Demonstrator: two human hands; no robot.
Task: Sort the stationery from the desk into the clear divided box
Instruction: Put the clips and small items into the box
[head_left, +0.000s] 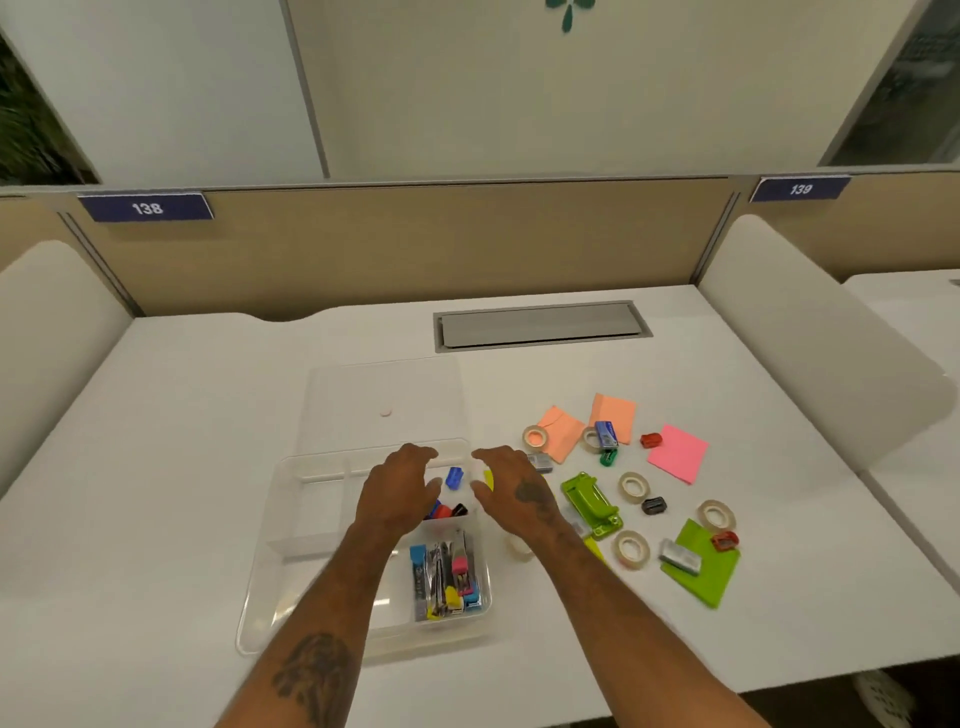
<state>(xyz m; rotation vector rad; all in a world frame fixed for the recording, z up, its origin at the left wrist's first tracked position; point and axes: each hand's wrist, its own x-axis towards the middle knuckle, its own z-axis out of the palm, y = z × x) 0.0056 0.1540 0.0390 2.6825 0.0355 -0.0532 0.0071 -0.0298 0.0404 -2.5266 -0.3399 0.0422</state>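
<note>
Smooth white desk (208, 467), clear plastic divided box (270, 545)

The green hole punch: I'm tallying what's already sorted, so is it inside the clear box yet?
No, the green hole punch lies on the desk right of the clear box, among the tape rolls.

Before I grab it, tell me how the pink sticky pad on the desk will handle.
The pink pad lies flat on the desk, so it probably needs a fingernail under an edge or a slide first. It looks thin, so likely light and bendy. It won't roll. The red sharpener sits at its corner and may get nudged.
</note>
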